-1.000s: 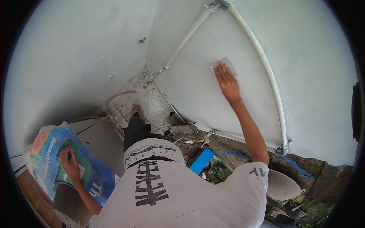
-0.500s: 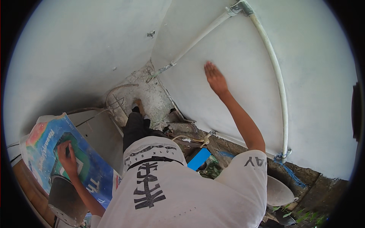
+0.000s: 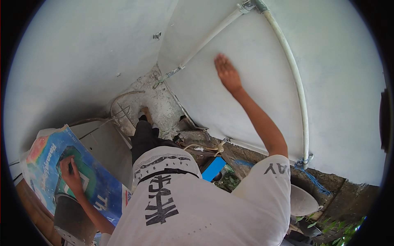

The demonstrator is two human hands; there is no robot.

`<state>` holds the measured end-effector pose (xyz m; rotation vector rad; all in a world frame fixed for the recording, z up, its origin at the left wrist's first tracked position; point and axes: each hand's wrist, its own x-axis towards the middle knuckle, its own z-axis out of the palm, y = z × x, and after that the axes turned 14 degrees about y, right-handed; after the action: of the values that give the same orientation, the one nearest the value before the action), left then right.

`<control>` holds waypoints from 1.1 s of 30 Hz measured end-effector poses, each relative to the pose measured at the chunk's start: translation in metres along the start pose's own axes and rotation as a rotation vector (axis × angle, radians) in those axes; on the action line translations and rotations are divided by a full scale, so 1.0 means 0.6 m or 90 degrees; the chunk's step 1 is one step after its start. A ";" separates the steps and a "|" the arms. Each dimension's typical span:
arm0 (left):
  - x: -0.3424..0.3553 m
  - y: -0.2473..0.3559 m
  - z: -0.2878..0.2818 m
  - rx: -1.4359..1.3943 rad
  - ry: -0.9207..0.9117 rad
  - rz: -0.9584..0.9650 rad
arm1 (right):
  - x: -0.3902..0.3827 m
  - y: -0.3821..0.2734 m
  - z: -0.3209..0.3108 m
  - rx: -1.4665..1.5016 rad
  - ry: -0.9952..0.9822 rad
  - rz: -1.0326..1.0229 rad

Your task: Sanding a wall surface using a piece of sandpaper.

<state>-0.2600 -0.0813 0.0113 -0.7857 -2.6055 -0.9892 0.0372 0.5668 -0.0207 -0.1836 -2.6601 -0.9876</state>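
Observation:
Flat against the white wall [image 3: 262, 90], or just off it, is my right hand [image 3: 227, 74], with its fingers stretched out and nothing in it. Its fingertips are a little blurred. White pipes [image 3: 293, 67] run along that wall above and to the right of the hand. At the lower left, my left hand [image 3: 71, 174] hovers over or rests on a blue and green printed banner [image 3: 98, 172]; I cannot tell whether it touches. Its fingers are bent, with thumb and fingers apart, and I see no object in them. Below that hand stands a dark grey cylindrical container [image 3: 74, 217].
Rough concrete floor [image 3: 158, 104] fills the corner, with a bent metal rod [image 3: 127, 93] along the left wall [image 3: 94, 49]. A pale basin [image 3: 303, 201] and blue cord [image 3: 314, 182] lie at the lower right. A blue panel [image 3: 214, 169] sits near my waist.
My right hand has slid slightly up and left across the wall. My left hand has shifted a little left and down. The whole view has moved slightly.

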 end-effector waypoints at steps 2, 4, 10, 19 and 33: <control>0.006 0.003 0.004 -0.004 0.001 0.003 | -0.071 -0.042 0.032 -0.024 -0.066 -0.095; 0.009 0.006 0.007 -0.002 -0.001 0.002 | -0.100 -0.039 0.042 -0.052 -0.104 -0.146; 0.010 0.014 0.005 0.038 -0.023 0.019 | -0.026 0.010 -0.052 -0.010 -0.050 -0.097; 0.015 -0.011 0.021 0.075 -0.083 0.082 | -0.058 0.011 -0.038 -0.158 -0.156 -0.141; 0.017 -0.002 0.024 0.151 -0.072 0.156 | -0.047 0.026 -0.026 0.094 0.036 -0.217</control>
<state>-0.2693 -0.0685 0.0043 -1.0912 -2.5739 -0.5714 0.0708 0.5678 -0.0089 0.3358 -2.7510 -0.8668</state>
